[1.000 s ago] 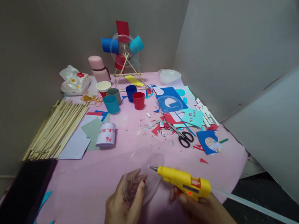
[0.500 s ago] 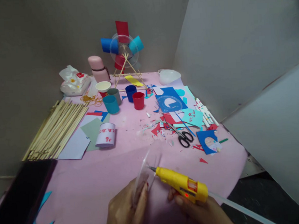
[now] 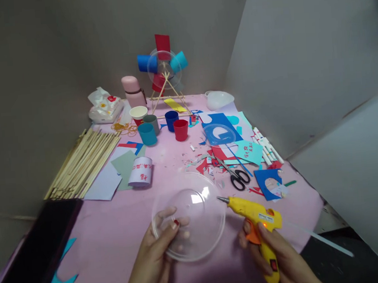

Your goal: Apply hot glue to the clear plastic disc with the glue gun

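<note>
In my left hand (image 3: 161,251) is a clear round plastic lid (image 3: 198,231), gripped at its left edge with the thumb on top and the fingers showing through from beneath. My right hand (image 3: 274,252) is wrapped round the handle of a yellow glue gun (image 3: 250,208), its fingers at the orange trigger (image 3: 253,234). The metal nozzle points left, just beside the lid's right rim. A glue stick (image 3: 328,240) juts from the gun's back, and a small light on its body glows orange. Beyond the lid, a white paper roll with red writing (image 3: 140,172) lies on the pink tabletop.
Black-handled scissors (image 3: 240,179) lie among paper scraps on the right. Paper cups, including a red one (image 3: 181,130), stand mid-table before a wheel model (image 3: 164,67). Wooden sticks (image 3: 83,164) and a dark flat panel (image 3: 38,251) lie left, markers (image 3: 267,147) right.
The lid has turned from edge-on to nearly face-up in my left hand. My right hand has drawn the glue gun to the right, away from the lid's middle. The view has shifted slightly.
</note>
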The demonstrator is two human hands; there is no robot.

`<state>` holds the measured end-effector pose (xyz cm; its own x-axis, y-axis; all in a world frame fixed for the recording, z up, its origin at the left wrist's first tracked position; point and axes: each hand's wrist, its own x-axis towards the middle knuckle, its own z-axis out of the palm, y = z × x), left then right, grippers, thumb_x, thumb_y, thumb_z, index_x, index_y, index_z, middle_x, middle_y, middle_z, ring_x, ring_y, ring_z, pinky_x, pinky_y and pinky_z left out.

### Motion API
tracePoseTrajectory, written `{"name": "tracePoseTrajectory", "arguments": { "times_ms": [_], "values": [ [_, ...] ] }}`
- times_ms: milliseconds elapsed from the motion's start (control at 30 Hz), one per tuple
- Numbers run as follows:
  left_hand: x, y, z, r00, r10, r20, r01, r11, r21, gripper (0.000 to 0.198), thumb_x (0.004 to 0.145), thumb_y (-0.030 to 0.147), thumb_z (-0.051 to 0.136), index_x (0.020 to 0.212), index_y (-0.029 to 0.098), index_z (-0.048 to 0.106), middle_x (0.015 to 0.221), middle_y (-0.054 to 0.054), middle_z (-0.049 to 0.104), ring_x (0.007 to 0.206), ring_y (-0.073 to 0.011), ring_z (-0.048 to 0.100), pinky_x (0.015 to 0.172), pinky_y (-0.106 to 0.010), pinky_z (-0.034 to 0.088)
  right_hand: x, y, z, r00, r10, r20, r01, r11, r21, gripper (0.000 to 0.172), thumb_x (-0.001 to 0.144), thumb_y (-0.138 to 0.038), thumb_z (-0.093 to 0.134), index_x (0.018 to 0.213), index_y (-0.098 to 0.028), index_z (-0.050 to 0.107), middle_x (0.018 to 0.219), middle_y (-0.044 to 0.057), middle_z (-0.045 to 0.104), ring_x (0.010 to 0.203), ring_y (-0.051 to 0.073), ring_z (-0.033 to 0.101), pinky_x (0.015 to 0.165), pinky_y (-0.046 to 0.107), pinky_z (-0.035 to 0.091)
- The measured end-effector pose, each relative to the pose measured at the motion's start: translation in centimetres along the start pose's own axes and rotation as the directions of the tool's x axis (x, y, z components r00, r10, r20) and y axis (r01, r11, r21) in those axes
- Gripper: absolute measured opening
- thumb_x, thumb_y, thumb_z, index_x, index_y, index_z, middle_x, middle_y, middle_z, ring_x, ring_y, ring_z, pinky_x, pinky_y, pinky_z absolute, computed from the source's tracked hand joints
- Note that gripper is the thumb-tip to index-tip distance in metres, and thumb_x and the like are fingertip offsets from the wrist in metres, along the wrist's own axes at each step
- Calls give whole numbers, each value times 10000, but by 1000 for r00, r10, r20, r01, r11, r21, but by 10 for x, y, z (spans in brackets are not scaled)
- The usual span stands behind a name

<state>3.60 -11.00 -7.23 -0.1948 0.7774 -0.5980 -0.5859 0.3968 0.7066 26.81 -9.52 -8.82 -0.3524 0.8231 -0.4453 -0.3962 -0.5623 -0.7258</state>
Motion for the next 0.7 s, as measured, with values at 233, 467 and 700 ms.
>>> {"name": "tracePoseTrajectory", "arguments": {
  "times_ms": [233,467,700],
  "values": [
    [0,-3,-1,996,-82,35,86,985,-152,558,600,239,826,1083,223,548,759,15,737,557,-88,658,532,-161,499,10,6,-15,983,90,162,-137,941,310,298,763,-485,696,773,-196,627,678,-16,662,271,-27,270,307,111,251],
    [-12,-8,5,972,-116,202,143,982,-124,376,697,251,774,1002,236,553,701,45,692,552,-78,635,513,-146,462,15,27,4,934,276,226,-320,928,190,436,726,-576,677,628,-155,619,277,-80,394,258,32,266,309,126,228],
    [-16,-6,11,961,-116,250,136,988,-66,367,694,242,769,988,216,551,694,28,685,511,-73,608,483,-146,423,15,25,3,917,323,234,-355,928,111,482,649,-621,711,706,-145,666,352,-72,470,268,30,313,311,144,232]
  ]
}}
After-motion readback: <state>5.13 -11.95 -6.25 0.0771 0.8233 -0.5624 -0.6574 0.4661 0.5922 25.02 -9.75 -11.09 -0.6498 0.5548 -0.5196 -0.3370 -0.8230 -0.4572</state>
